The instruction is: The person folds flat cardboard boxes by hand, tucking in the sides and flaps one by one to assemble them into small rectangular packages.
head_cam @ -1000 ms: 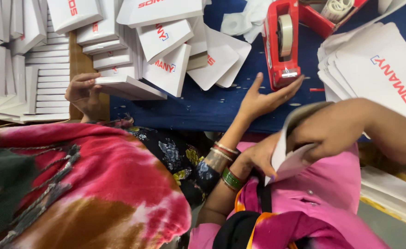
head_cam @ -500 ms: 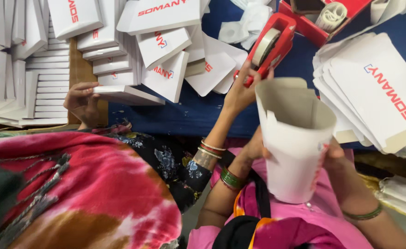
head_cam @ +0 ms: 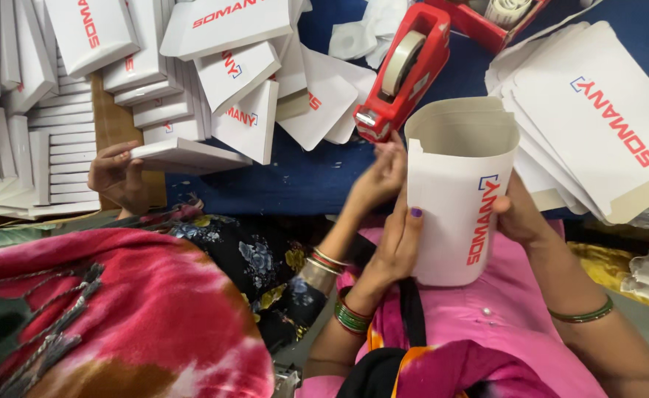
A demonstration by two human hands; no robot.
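Left hand [head_cam: 398, 243] and right hand [head_cam: 520, 217] each clasped 1 side of the white cardboard carton sleeve [head_cam: 457, 199], held open and upright, near, centre right. Judged: even pressure from both sides would hold it square. Co-worker's hand [head_cam: 380, 173] touched the red tape dispenser [head_cam: 405, 70]. Blue table cover [head_cam: 302, 180] lay far; flat white cartons [head_cam: 597, 110] were stacked right.

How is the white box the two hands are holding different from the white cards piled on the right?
The held box is opened into a hollow tube, standing upright; the stacked cards lie flat and folded shut. The box sits between the left hand and right hand; the cards rest untouched on the blue table. Both are white card with red lettering.
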